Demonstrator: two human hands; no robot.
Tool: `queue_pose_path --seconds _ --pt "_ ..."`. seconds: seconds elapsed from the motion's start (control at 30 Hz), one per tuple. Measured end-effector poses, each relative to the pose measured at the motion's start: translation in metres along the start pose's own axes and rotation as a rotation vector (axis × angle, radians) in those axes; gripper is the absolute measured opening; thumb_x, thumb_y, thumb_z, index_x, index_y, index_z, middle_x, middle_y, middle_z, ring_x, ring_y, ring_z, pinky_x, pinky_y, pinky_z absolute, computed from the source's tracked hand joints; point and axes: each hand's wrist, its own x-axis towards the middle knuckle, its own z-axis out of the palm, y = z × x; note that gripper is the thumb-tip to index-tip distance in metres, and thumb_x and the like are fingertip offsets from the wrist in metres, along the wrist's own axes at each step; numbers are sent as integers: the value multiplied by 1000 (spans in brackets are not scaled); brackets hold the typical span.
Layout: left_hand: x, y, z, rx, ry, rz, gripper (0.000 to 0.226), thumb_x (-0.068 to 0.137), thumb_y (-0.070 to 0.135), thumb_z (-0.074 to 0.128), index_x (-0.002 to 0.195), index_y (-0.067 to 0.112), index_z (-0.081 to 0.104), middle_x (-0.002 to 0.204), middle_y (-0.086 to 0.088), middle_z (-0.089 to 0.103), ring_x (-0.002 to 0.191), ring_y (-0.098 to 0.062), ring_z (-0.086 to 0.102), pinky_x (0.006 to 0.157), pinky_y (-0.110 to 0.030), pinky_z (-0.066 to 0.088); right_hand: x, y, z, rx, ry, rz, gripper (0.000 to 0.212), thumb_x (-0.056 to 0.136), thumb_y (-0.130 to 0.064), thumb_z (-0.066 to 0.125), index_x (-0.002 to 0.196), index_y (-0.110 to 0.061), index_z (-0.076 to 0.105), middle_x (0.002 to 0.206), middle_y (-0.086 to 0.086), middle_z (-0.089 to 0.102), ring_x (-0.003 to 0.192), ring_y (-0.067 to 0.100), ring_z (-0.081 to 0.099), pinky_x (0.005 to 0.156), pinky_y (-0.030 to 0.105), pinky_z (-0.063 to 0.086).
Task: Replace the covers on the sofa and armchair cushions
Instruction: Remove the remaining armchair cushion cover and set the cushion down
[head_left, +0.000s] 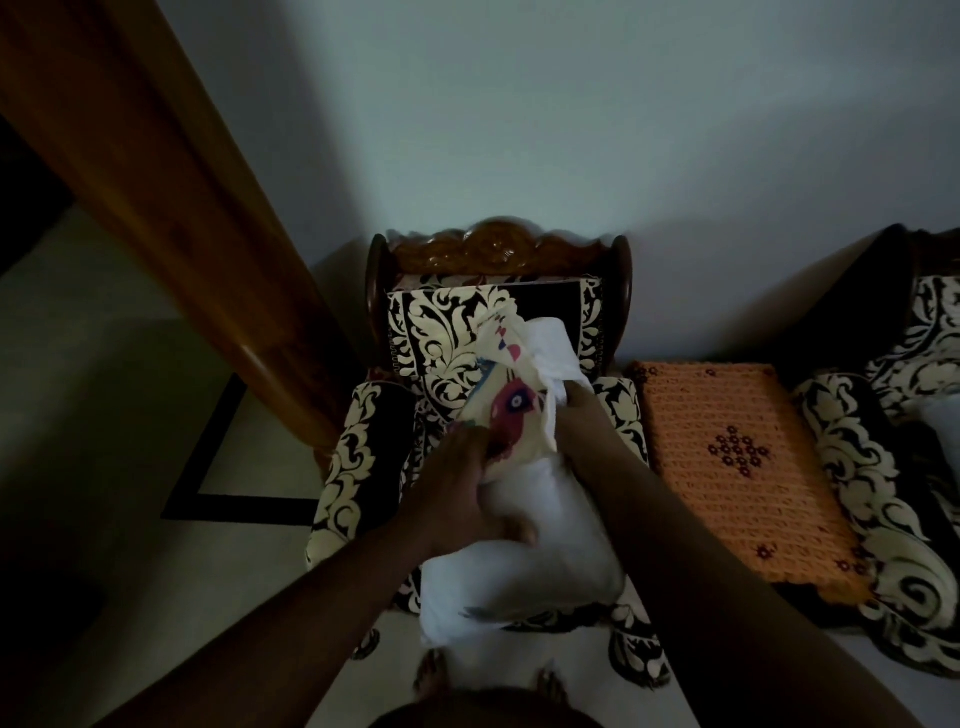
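Note:
A white cushion (545, 561) is held above the armchair (363, 452), which has black-and-cream floral upholstery. A cream cover (511, 410) printed with red and pink shapes sits over the cushion's far end, and white fabric bunches at its top. My left hand (467, 488) grips the cover's edge together with the cushion, thumb pressed into the white filling. My right hand (574, 402) reaches into the cover's opening, so its fingers are hidden by the cloth.
An orange crocheted mat (737, 467) covers a low table right of the armchair. Another floral-covered seat (883, 467) stands at the far right. A wooden post (171, 208) slants down on the left. My bare feet (431, 675) stand on the pale floor.

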Motion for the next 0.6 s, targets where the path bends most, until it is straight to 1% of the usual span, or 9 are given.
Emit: queue_pose_path --seconds 0.1,0.2,0.27,0.3,0.37,0.43,0.5,0.53,0.6 --pt "18 12 -5 193 13 101 90 61 85 67 125 22 55 105 4 63 91 -15 59 76 -32 48 2 2 0 137 -11 24 27 102 -8 49 125 5 57 126 26 62 117 42 59 81 33 48" --pt "27 7 -1 344 107 320 44 87 62 57 99 20 62 83 1 67 71 -22 66 55 -33 50 1 4 -6 167 -94 32 29 98 -12 55 123 0 56 122 25 64 116 44 61 98 51 52" --pt "30 -6 1 372 227 301 36 89 51 56 93 17 64 73 -4 66 63 -28 66 48 -31 47 6 9 -15 325 -201 9 36 92 -13 64 129 -12 61 120 19 70 113 38 66 102 55 51" --pt "34 -13 -1 347 289 226 39 88 50 54 98 14 67 73 -7 68 64 -30 68 49 -32 48 6 10 -21 444 -250 4 45 91 -16 69 135 -18 58 125 15 69 115 32 67 104 50 50" --pt "43 -26 -7 228 357 21 56 90 55 50 115 9 69 86 -13 73 76 -33 71 62 -37 56 -1 16 -31 507 -274 -62 75 85 -38 76 150 -24 41 139 6 62 122 17 63 103 35 51" --pt "55 -26 -17 94 397 -148 61 94 60 48 126 11 66 106 -15 75 97 -33 71 82 -39 57 -17 29 -23 300 -270 -184 93 80 -53 74 157 -30 26 143 -6 53 124 4 59 97 25 53" --pt "66 -15 -24 -29 422 -253 53 98 52 55 132 12 62 123 -13 70 114 -31 65 96 -31 47 -34 52 2 45 -167 -265 116 70 -61 83 158 -29 16 153 -6 40 136 9 47 107 38 49" --pt "69 -8 -25 -92 408 -272 49 99 46 59 132 10 62 126 -13 69 118 -30 62 96 -25 42 -37 62 13 -34 -81 -277 128 62 -66 86 159 -26 12 157 -3 34 142 13 40 113 42 42" --pt "70 2 -20 -187 341 -256 42 99 40 61 128 10 64 122 -11 70 116 -28 63 92 -22 40 -34 76 24 -59 61 -270 140 52 -64 91 159 -24 9 160 -1 28 145 15 32 118 40 33"
